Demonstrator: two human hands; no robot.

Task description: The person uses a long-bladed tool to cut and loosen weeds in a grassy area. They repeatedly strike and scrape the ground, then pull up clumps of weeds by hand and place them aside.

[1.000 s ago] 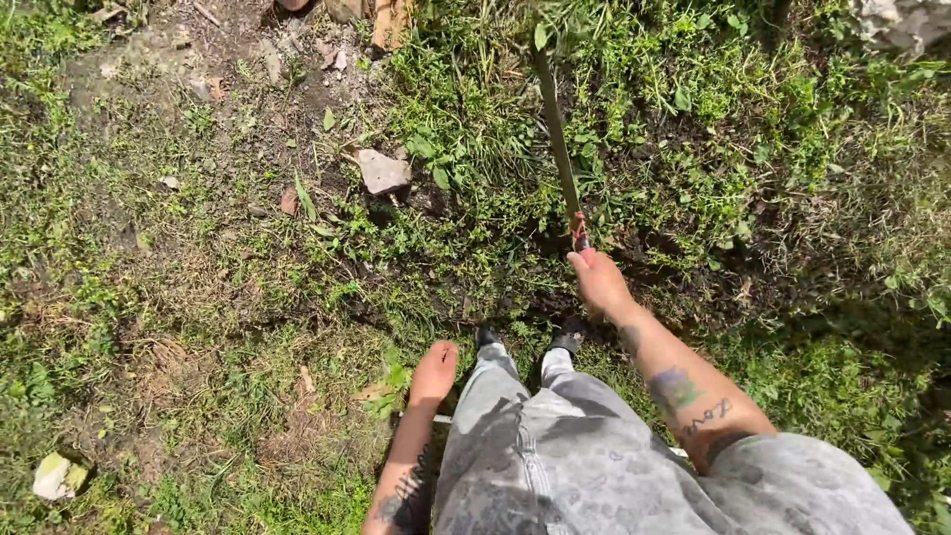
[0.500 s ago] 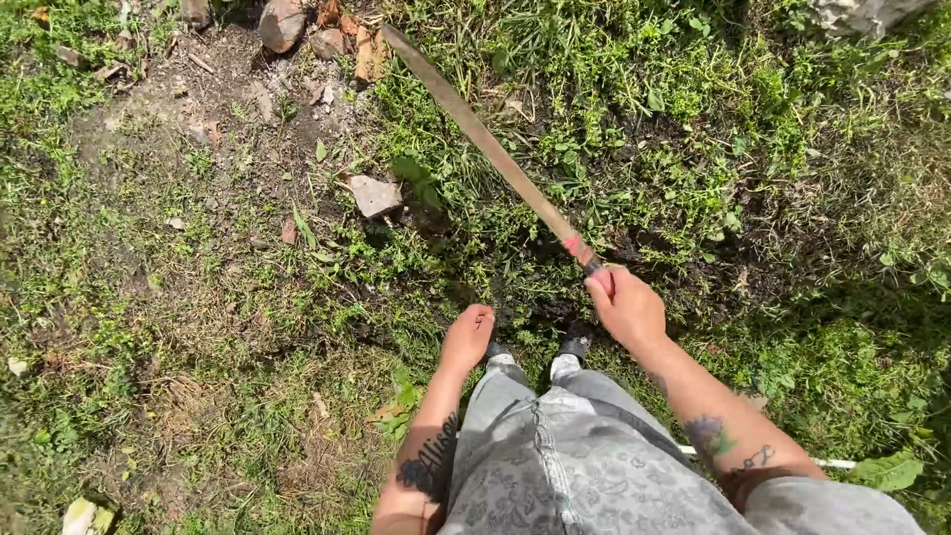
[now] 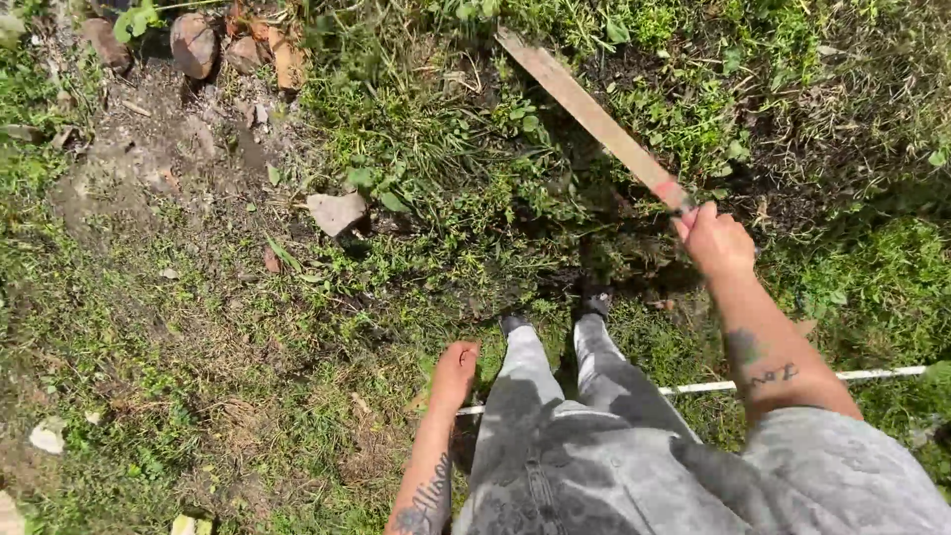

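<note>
At the far left, pale stone chips (image 3: 47,434) lie in thin grass, and round stones (image 3: 193,44) sit at the top edge of a bare dirt patch (image 3: 149,168). A flat grey rock (image 3: 336,211) rests just right of that patch, among low weeds (image 3: 466,168). The left hand (image 3: 455,374) hangs beside the grey trouser leg (image 3: 523,372), fingers loosely curled and holding nothing. Two dark shoes (image 3: 595,300) stand in trampled, darker soil. Behind the legs a thin white rod (image 3: 872,374) lies across the grass. The right hand (image 3: 718,241) is clenched around the red-wrapped grip of a long flat machete (image 3: 592,117), whose blade angles up and left over the weeds, tip near the top of the view. The risk, as I judge it, is the blade's closeness to the feet and shins: a low sweep could reach the shoes, and a strike on a hidden rock could deflect it or jar the grip loose.
</note>
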